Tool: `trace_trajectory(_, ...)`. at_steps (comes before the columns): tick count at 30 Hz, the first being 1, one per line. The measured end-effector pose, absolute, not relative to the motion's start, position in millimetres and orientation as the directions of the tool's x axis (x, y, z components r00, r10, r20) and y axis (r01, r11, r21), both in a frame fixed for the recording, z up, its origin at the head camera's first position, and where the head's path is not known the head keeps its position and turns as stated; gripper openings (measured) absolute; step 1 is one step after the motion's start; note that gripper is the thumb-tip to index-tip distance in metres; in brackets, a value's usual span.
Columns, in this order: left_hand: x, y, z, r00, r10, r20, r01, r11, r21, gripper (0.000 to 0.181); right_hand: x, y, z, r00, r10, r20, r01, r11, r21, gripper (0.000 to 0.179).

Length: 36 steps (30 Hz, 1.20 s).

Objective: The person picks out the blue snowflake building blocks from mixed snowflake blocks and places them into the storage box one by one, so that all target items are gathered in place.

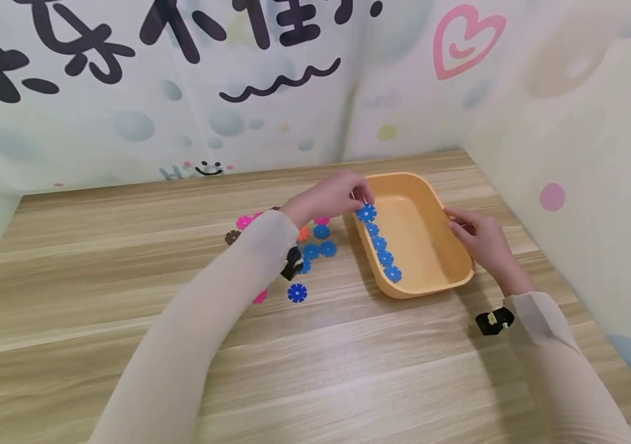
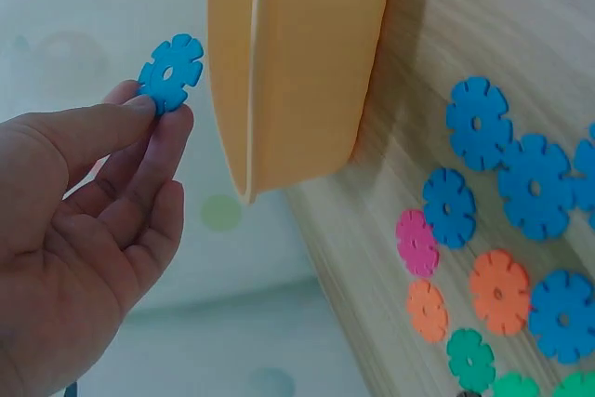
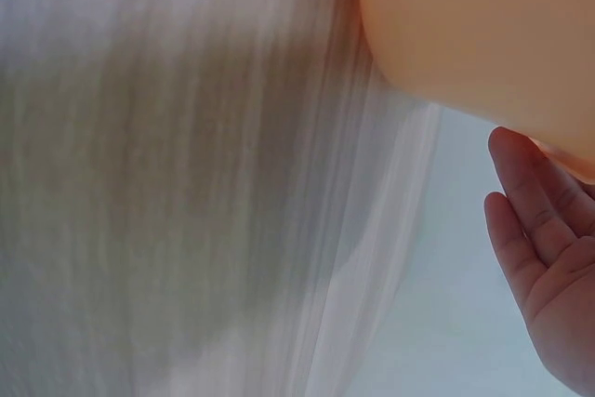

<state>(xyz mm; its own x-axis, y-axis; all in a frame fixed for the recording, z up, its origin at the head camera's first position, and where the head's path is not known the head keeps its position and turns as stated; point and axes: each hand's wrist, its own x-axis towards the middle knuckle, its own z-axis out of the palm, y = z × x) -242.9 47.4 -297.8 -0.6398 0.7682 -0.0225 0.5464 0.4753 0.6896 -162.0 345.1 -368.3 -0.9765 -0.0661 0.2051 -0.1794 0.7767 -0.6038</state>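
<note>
In the head view my left hand (image 1: 333, 196) is over the left rim of a yellow-orange plastic basin (image 1: 418, 240). Between thumb and fingers it pinches a blue snowflake disc (image 2: 171, 73), a flat round piece with notches around its edge. A row of several blue snowflake discs (image 1: 385, 258) runs along the basin's left inner side, below the pinched one. On the opposite side, my right hand (image 1: 484, 242) grips the basin's right rim, thumb at the inside and fingers against the outer wall. The right wrist view shows these fingers (image 3: 521, 174) beneath the rim.
Left of the basin, loose snowflake discs lie on the wooden table (image 1: 99, 296): blue (image 2: 536, 188), orange (image 2: 500, 292), green (image 2: 471, 360) and pink (image 2: 417, 243). My left forearm covers part of them. Patterned walls (image 1: 293, 123) stand behind and at the right.
</note>
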Motion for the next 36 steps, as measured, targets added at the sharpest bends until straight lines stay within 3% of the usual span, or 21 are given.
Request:
trace_trajectory(13,-267,80,-315,-0.669,0.742,-0.030,0.540,0.514,0.667,0.014,-161,347,-371,-0.976,-0.059,0.211,-0.176,0.783,-0.597,0.032)
trace_trajectory(21,-275,88,-324,-0.677,0.732,-0.079,0.562,0.583,0.586,0.014,-163,348,-373,-0.973,-0.071,0.220,-0.192,0.775,-0.602,0.032)
trace_trajectory(29,-280,99,-321,-0.638,0.764,-0.097,0.633,0.592,0.499,0.020,-164,349,-371,-0.973,-0.068,0.219,-0.190,0.774,-0.604,0.031)
trace_trajectory(36,-280,108,-328,-0.685,0.721,-0.107,0.650,0.671,0.358,0.027,-166,349,-372,-0.973,-0.074,0.217,-0.192,0.779,-0.597,0.031)
